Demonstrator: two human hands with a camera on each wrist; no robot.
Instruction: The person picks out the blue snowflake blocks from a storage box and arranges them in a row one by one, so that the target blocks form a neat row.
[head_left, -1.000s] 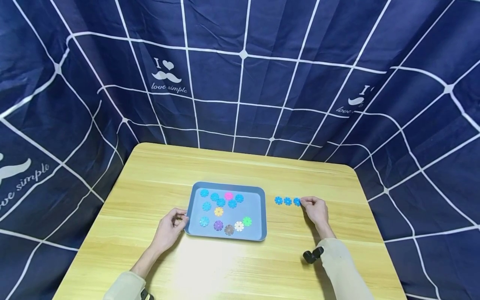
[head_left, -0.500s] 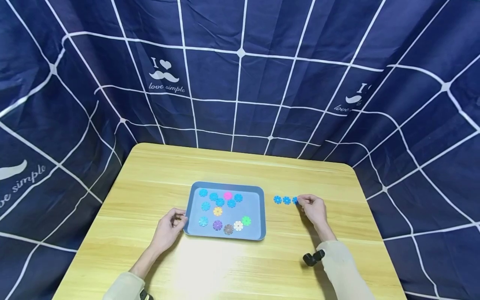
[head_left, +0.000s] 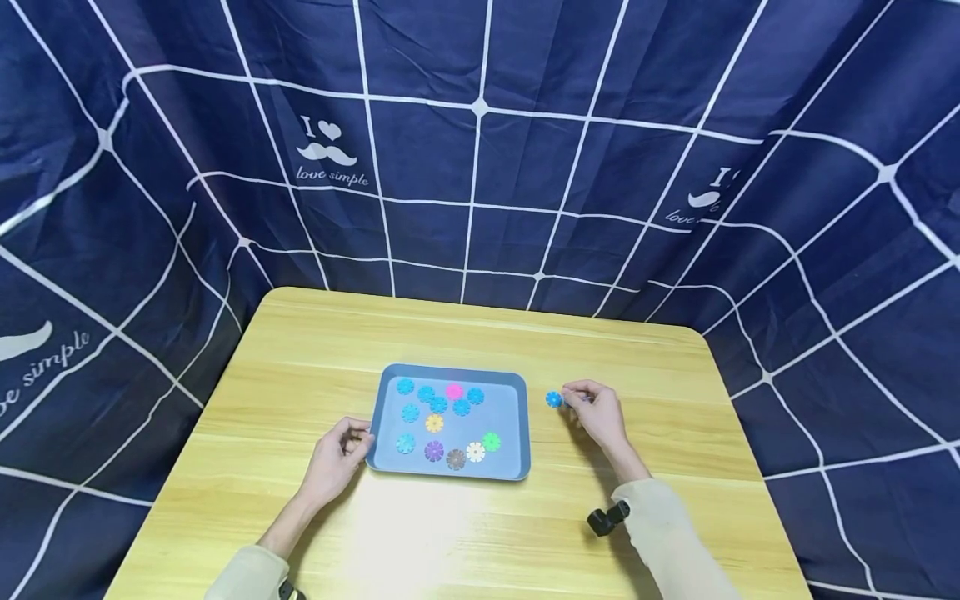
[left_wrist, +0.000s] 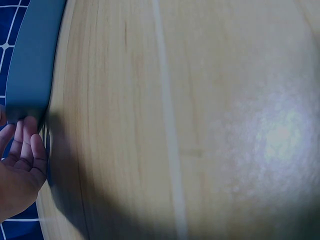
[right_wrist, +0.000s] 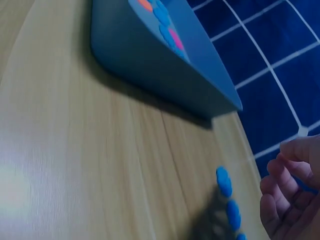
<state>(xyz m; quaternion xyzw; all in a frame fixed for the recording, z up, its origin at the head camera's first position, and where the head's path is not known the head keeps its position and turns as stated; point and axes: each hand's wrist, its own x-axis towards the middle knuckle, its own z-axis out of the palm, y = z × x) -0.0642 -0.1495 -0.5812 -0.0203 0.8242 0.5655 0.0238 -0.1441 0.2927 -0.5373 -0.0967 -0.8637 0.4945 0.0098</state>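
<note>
The left hand (head_left: 333, 460) grips the left edge of a blue-grey tray (head_left: 506, 408). Up close in the left wrist view, its fingers curl in against the end of the tray (left_wrist: 36, 55). To the right of the tray, the right hand (head_left: 600, 417) hovers over a row of blue snowflake discs (head_left: 553, 400), hiding part of the row in the head view. From the right wrist, the row of blue snowflake discs (right_wrist: 224, 181) lies on the table beside the loosely curled right hand (right_wrist: 295, 192). Its thumb and index tips come together, and nothing shows between them.
Inside the tray lie several blue snowflake discs (head_left: 410, 412), plus single pink (head_left: 454, 391), orange (head_left: 434, 423), purple (head_left: 434, 451), brown (head_left: 456, 459), white (head_left: 476, 452) and green (head_left: 491, 442) discs. Dark blue curtains (head_left: 420, 150) surround the wooden table (head_left: 337, 333).
The right hand has let go of the rightmost blue snowflake disc and moved left over the row, toward the tray. The left hand stays at the tray's edge.
</note>
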